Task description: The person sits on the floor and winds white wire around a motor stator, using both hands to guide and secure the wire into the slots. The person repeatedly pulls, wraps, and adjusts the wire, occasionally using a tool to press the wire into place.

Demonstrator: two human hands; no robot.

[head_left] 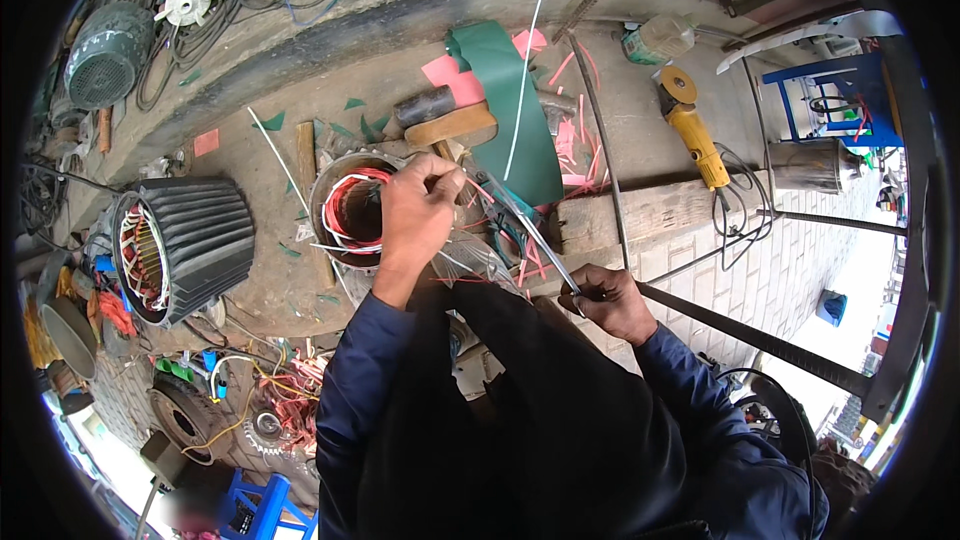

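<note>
Black cloth [520,410] bulges below; left grip [415,215] pinches a pink strip [480,190], right grip [612,305] clamps slender metal scissors [533,229].

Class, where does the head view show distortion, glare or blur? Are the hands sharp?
Head view: grey concrete ledge looks bowed; head view: pale ground at right glares white; head view: a patch beside the blue angular frame is smeared; head view: the bare left hand and bare right hand look fairly sharp.

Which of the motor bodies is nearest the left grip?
The round one with red windings, partly hidden by the left grip; the dark finned body and green motor both lie farther left.
</note>
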